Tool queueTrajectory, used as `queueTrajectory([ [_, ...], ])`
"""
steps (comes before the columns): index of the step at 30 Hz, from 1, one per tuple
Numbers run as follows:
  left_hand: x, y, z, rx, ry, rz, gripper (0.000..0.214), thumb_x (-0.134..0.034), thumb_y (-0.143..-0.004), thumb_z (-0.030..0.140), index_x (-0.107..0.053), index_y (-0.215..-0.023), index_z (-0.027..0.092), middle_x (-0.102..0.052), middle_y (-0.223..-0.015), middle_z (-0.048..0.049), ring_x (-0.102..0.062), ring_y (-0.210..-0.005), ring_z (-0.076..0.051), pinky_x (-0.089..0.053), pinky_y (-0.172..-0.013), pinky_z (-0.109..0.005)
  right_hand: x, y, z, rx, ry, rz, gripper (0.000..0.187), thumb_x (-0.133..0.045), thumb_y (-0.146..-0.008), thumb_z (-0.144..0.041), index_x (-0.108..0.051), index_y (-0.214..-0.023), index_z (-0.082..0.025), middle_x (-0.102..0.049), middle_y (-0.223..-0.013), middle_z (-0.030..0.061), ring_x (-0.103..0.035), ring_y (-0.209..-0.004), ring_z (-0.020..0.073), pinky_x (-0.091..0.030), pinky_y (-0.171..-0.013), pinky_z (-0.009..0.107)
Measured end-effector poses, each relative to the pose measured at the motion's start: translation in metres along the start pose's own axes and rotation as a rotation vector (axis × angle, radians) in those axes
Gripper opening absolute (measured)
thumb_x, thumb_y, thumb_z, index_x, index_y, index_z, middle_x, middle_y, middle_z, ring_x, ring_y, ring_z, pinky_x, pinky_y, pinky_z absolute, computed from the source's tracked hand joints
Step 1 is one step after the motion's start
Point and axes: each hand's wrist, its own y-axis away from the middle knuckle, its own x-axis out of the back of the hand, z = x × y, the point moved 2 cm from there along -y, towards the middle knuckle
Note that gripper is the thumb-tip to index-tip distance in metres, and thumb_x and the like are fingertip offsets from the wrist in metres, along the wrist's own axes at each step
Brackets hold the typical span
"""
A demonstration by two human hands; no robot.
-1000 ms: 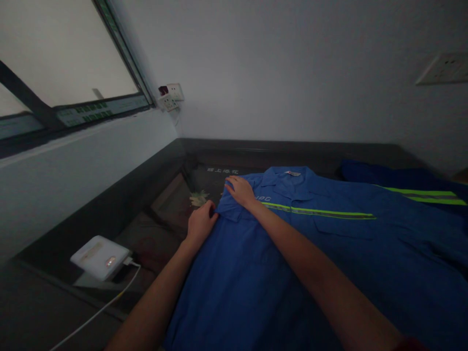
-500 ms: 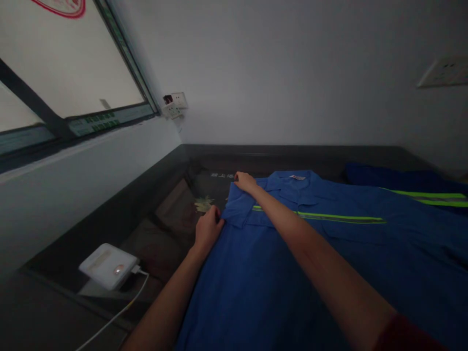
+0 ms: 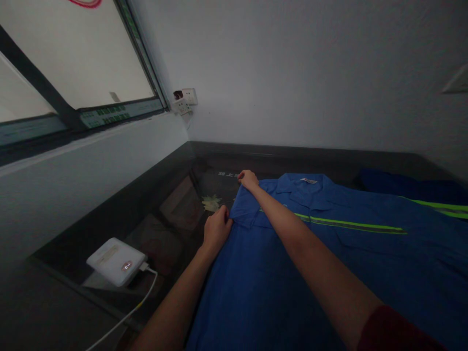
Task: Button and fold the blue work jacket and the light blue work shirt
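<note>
Dark table (image 3: 146,229), back edge along grey wall (image 3: 292,87) | striped blue work shirt (image 3: 278,273) lies spread over table's right part, collar (image 3: 326,184) toward back edge | left hand (image 3: 217,227) — pinching the shirt's left edge | right hand (image 3: 249,180) — gripping cloth at its upper left corner | white power bank (image 3: 114,261) near table's front left corner

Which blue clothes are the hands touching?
The lighter blue shirt, with its collar showing, spread in front; the darker blue garment lies untouched at far right.
</note>
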Motion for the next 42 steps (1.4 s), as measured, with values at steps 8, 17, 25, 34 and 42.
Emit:
queueTrajectory([
  [8,-0.001,-0.003,-0.004,0.005,0.007,-0.026,0.008,-0.052,-0.079,0.018,-0.048,-0.085,0.022,-0.060,-0.080,-0.0007,-0.057,-0.074,-0.018,-0.036,-0.063,-0.026,0.005,0.013,-0.004,0.118,0.021,0.059,0.016,-0.057,-0.083,-0.022,-0.067,-0.096,-0.023,-0.068,-0.101,0.0050,-0.062,-0.096,0.0181,-0.047,-0.082,0.029],
  [17,0.013,0.009,0.025,-0.333,0.093,0.051,0.048,-0.047,-0.075,0.009,-0.050,-0.123,0.016,-0.050,-0.131,-0.0114,-0.044,-0.125,-0.022,-0.034,-0.108,-0.038,0.029,0.072,0.004,0.388,0.094,0.097,0.038,-0.040,-0.095,-0.033,-0.053,-0.127,-0.016,-0.051,-0.133,0.0115,-0.042,-0.126,0.0201,-0.033,-0.105,0.035],
  [25,-0.029,0.032,0.028,-0.364,-0.254,-0.193,0.061,-0.040,-0.091,0.039,-0.033,-0.142,0.007,-0.027,-0.150,-0.0209,-0.023,-0.140,-0.030,-0.025,-0.113,-0.047,0.000,0.105,0.020,0.420,0.187,-0.089,0.058,-0.036,-0.094,-0.050,-0.039,-0.141,-0.016,-0.033,-0.149,0.0125,-0.024,-0.140,0.0270,-0.016,-0.112,0.053],
  [34,-0.016,0.032,0.028,-0.237,-0.246,-0.106,0.055,-0.050,-0.087,0.045,-0.043,-0.138,0.025,-0.025,-0.153,-0.0137,-0.030,-0.136,-0.038,-0.030,-0.108,-0.050,0.004,0.100,0.022,0.399,0.123,-0.063,0.059,-0.039,-0.093,-0.051,-0.038,-0.142,-0.017,-0.034,-0.149,0.0120,-0.024,-0.140,0.0278,-0.015,-0.112,0.053],
  [42,0.006,0.004,0.004,-0.071,-0.099,-0.060,0.050,-0.057,-0.083,0.032,-0.047,-0.127,0.011,-0.058,-0.122,-0.0165,-0.054,-0.113,-0.028,-0.043,-0.095,-0.038,0.035,0.130,0.025,0.586,-0.012,-0.048,0.032,-0.052,-0.091,-0.035,-0.060,-0.117,-0.018,-0.062,-0.120,0.0086,-0.053,-0.114,0.0182,-0.038,-0.100,0.033],
])
